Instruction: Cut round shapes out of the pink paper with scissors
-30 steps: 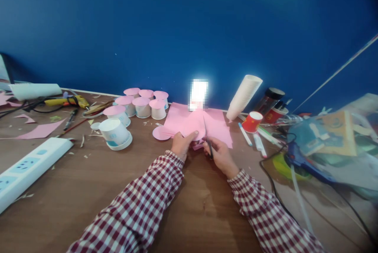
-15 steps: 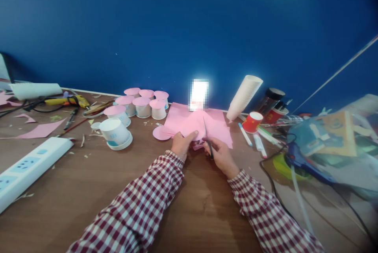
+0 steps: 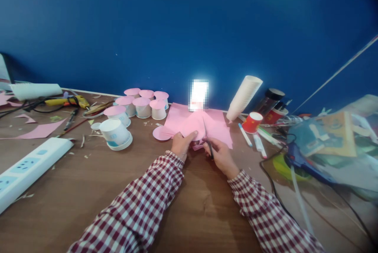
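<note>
My left hand (image 3: 182, 145) pinches a piece of pink paper (image 3: 191, 124), thumb on top and the other fingers hidden beneath. My right hand (image 3: 222, 154) is closed round the dark handles of a pair of scissors (image 3: 206, 133), whose blades point away from me across the pink paper. Under and behind this piece lie larger pink sheets (image 3: 217, 117). A pink paper disc (image 3: 161, 133) rests on the table just left of my left hand.
Several paper cups topped with pink discs (image 3: 143, 101) stand at back left, near a white cup (image 3: 113, 130). A power strip (image 3: 32, 166) lies left. Stacked cups (image 3: 245, 95), a red cup (image 3: 253, 122), markers (image 3: 245, 135) and a blue glue gun (image 3: 307, 166) are right.
Both hands keep almost the same place. The scissors' visible blade has shifted very slightly against the pink paper; nothing else visibly differs.
</note>
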Available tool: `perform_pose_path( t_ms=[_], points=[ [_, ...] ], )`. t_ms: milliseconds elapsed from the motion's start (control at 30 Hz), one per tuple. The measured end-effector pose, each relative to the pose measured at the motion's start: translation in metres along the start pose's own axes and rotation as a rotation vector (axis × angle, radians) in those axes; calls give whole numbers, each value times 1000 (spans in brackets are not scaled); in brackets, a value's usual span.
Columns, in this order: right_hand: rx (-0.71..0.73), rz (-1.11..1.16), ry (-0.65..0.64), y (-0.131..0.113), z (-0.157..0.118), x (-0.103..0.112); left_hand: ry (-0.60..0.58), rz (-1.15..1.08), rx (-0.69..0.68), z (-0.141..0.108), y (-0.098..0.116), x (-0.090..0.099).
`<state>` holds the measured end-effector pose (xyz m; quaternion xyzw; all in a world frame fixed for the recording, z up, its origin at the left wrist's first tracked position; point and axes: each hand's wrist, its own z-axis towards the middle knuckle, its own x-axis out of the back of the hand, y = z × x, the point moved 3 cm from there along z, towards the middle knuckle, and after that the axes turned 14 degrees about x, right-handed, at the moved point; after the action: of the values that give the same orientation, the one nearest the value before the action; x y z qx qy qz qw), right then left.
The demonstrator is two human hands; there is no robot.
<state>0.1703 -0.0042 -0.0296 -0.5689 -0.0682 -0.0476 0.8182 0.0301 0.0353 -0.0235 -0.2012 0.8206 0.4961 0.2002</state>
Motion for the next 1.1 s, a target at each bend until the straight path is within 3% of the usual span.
perform_pose_path(
  t_ms=[1100],
  points=[
    [18, -14, -9, -3, 1, -1, -40, 81, -39, 9, -7, 4]
  ],
)
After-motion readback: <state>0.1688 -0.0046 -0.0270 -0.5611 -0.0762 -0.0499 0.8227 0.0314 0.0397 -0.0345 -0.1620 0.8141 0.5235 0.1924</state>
